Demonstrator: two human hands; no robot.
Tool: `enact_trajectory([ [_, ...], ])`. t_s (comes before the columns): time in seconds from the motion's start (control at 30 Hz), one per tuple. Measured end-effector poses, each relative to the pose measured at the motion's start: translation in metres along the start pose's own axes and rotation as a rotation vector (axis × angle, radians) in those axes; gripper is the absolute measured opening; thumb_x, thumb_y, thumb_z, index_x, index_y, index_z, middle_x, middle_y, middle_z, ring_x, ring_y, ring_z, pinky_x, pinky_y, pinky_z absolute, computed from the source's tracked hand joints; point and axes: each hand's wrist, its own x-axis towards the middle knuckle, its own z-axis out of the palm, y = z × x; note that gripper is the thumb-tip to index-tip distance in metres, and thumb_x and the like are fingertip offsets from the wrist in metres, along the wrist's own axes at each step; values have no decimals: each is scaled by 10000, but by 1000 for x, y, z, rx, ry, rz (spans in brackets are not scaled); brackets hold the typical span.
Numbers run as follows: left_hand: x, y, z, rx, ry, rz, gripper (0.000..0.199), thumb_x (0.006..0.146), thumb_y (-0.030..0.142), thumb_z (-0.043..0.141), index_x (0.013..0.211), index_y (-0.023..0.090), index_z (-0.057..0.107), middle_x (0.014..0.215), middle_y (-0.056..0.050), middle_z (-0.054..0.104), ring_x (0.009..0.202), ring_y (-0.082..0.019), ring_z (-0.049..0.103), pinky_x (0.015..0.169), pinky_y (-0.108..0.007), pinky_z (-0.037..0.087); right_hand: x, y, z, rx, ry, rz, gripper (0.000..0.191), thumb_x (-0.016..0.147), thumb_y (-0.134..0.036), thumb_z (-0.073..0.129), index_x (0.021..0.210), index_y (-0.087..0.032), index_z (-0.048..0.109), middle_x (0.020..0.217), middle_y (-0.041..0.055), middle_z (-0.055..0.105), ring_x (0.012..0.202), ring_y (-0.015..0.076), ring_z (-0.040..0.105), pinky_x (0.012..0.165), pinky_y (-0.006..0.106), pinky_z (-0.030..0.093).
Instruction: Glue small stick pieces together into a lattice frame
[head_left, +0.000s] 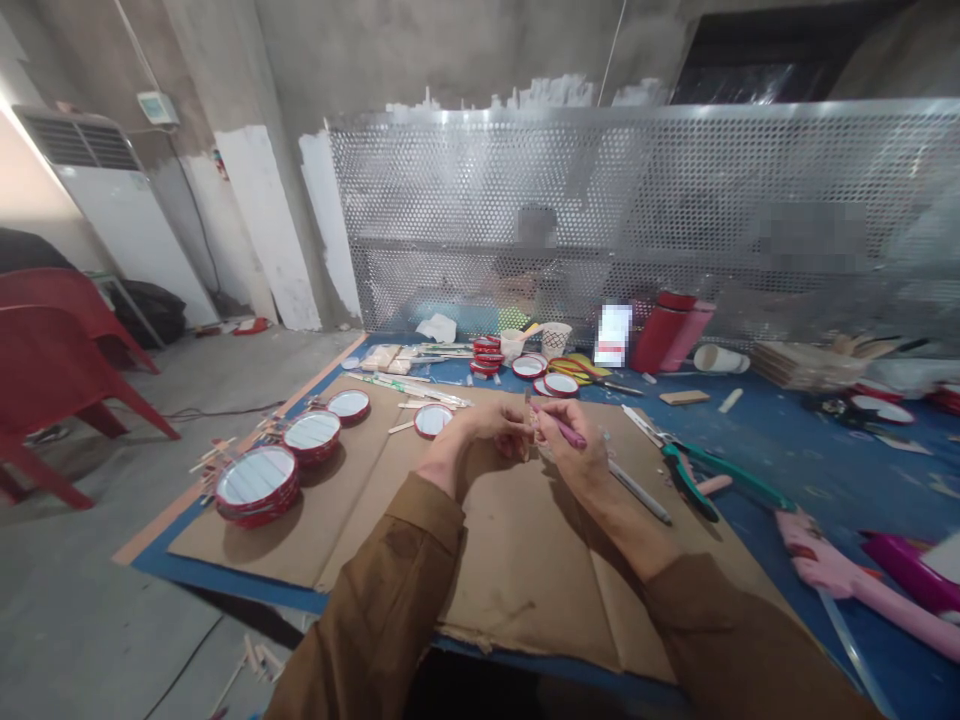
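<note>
1. The left hand [504,430] has its fingertips pinched together on a small thin piece [529,432], held roughly upright above the middle of the cardboard sheet [525,570], toward its far edge; what it is made of is too small to tell.
2. The right hand [581,450] is closed around a purple stick-shaped tool [571,437], its fingers near the small thin piece. Whether the tool touches the piece cannot be told.
3. The cardboard sheet lies on a blue worktop [772,430]. Along its left edge stand three groups of round red-rimmed lids: the large stack [256,485] toward the near left corner, then the middle stack [312,437], then the far group [349,405]. Small wooden sticks [217,460] lie just beside them.
4. A single lid [433,420] lies near the sheet's far edge, left of the hands.
5. A grey pen-shaped tool [639,492] lies beside the right forearm. Right of it are green-handled pliers [757,487] and, nearer the worktop's right side, a pink glue gun [825,568].
6. Toward the worktop's far edge stand a patterned paper cup [556,339] and a red bottle [662,335].
</note>
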Motion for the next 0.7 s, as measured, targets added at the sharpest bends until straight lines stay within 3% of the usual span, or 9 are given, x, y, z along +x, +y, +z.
enact_trajectory([
  [0.3,3,-4,1,-21,24,-8,436,751,553,723,758,125,636,651,-30,653,572,-101,580,644,-258,462,0,0,0,14,27,23,232,843,-434,579,874,-205,605,761,37,684,651,172,624,641,306,501],
  [0.47,1,-3,1,-24,12,-7,463,721,571,742,767,122,643,640,-26,647,566,-105,574,641,-262,457,-1,-1,1,36,-48,15,249,850,-450,579,879,-206,616,781,45,698,687,185,652,656,317,522],
  [0.7,3,-5,-1,-27,18,-4,421,760,529,723,761,116,642,661,-38,654,595,-115,588,662,-273,464,-1,-2,0,48,34,24,231,845,-437,583,869,-209,610,716,20,681,613,162,630,619,295,511],
])
